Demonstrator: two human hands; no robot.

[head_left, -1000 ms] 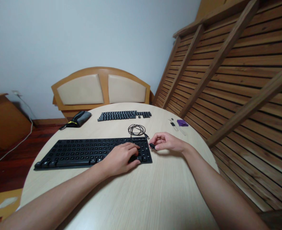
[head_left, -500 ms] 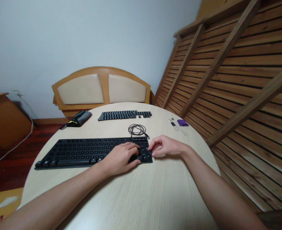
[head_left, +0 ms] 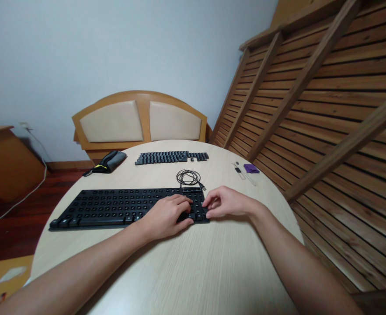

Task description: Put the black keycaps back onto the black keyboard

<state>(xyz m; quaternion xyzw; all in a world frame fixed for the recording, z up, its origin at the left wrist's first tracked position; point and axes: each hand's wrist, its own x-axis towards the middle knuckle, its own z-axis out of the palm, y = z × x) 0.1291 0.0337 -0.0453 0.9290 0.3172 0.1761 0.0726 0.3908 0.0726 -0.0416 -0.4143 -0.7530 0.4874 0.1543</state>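
A black keyboard point(head_left: 107, 208) lies across the table, most of its keycaps off and the small square switch mounts bare. A few caps remain along its bottom row. My left hand point(head_left: 169, 214) grips the keyboard near the number pad, fingers curled over the top and thumb at the front edge. At the right end my right hand point(head_left: 224, 203) has thumb and forefinger bent together around what looks like a small black keycap point(head_left: 205, 209) at the pad's edge; fingertips partly cover it. Loose keycaps point(head_left: 161, 157) sit in rows behind the keyboard.
A coiled black cable point(head_left: 188, 177) lies behind the keyboard. A dark pouch point(head_left: 109, 162) is at the table's far left. Towards the right edge lie a purple cloth point(head_left: 251, 168) and a small wire tool point(head_left: 238, 170). Wooden slats point(head_left: 337, 131) lean beside the round table point(head_left: 206, 271).
My right thumb has shifted slightly down and apart from the forefinger at the keyboard's right edge. My left hand stays in place; the whole view has moved a little.
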